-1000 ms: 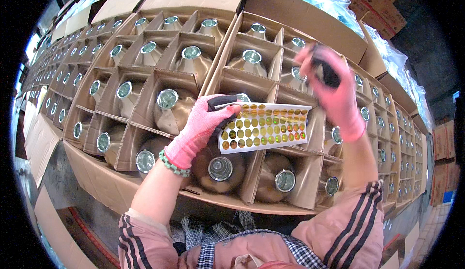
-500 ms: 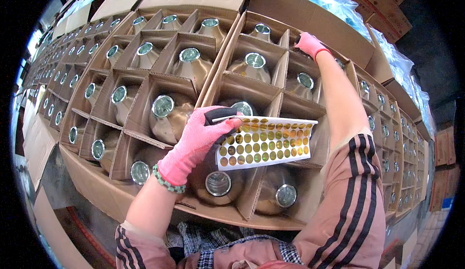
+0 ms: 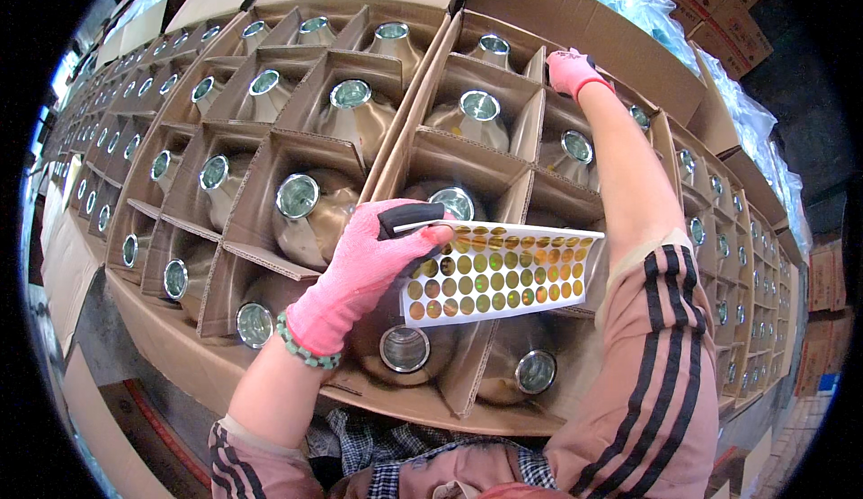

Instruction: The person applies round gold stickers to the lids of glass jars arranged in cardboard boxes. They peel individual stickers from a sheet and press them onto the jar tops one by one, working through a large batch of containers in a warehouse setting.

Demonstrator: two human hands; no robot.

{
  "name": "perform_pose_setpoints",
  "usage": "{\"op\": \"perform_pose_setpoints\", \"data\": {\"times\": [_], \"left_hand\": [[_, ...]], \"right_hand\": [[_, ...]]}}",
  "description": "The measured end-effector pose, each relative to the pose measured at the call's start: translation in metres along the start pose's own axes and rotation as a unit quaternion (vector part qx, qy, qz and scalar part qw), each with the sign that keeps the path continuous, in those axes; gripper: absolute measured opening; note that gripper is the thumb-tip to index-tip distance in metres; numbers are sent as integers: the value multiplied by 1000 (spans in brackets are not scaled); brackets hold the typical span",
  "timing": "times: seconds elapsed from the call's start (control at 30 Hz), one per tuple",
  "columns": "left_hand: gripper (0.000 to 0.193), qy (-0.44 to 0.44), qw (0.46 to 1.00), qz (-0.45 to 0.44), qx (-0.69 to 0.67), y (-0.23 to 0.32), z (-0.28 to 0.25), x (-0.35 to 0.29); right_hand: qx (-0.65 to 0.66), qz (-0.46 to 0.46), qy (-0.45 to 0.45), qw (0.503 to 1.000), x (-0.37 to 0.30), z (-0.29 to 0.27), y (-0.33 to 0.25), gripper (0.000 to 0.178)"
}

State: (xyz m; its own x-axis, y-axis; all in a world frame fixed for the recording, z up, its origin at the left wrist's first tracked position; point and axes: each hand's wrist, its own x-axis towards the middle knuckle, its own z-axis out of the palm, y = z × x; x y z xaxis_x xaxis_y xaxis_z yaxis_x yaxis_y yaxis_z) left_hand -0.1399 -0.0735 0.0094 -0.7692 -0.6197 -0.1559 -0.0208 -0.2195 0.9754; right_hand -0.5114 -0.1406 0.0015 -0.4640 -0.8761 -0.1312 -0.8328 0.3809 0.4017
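Note:
My left hand (image 3: 355,270), in a pink glove with black fingertips, grips a white sheet of round gold stickers (image 3: 494,274) by its upper left edge. The sheet tilts over a divided cardboard box (image 3: 530,184). Silvered glass flask liners stand mouth up in the box's cells; one liner (image 3: 452,202) is partly hidden behind the sheet, another (image 3: 404,348) stands just below it. My right hand (image 3: 575,73), also in a pink glove, reaches to a far cell of the same box. Its fingertips are hidden, and I cannot see whether they touch anything.
Another divided box of liners (image 3: 297,198) adjoins on the left, with more rows beyond. Further boxes (image 3: 728,238) line the right. Raised cardboard flaps (image 3: 584,27) and clear bluish plastic (image 3: 620,0) edge the far side. Brown cartons (image 3: 719,13) are stacked behind.
The view has shifted slightly. The sticker sheet sits a little lower and farther right in the picture, still in my left hand. My right hand stays at the far cell, its wrist slightly higher.

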Motion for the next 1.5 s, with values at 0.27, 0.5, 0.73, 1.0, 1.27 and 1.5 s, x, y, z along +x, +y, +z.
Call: {"op": "perform_pose_setpoints", "data": {"times": [0.27, 0.5, 0.73, 1.0, 1.27, 1.5], "left_hand": [[22, -18, 999, 14, -36, -1, 1, 4], [26, -1, 999, 36, -11, -2, -5, -2], [26, -40, 994, 93, -36, -2, 0, 3], [26, -28, 995, 94, -34, -4, -2, 2], [24, -40, 989, 129, -64, -4, -2, 1], [21, -24, 990, 120, -67, -4, -3, 1]], "right_hand": [[203, 87, 280, 934, -25, 10, 14, 26], [265, -169, 492, 812, -209, -89, -51, 28], [265, -237, 314, 880, -270, -84, -79, 19], [274, -222, 266, 897, -273, -81, -81, 15], [303, -225, 296, 877, -276, -86, -84, 17], [325, -233, 291, 869, -275, -89, -83, 18]]}}
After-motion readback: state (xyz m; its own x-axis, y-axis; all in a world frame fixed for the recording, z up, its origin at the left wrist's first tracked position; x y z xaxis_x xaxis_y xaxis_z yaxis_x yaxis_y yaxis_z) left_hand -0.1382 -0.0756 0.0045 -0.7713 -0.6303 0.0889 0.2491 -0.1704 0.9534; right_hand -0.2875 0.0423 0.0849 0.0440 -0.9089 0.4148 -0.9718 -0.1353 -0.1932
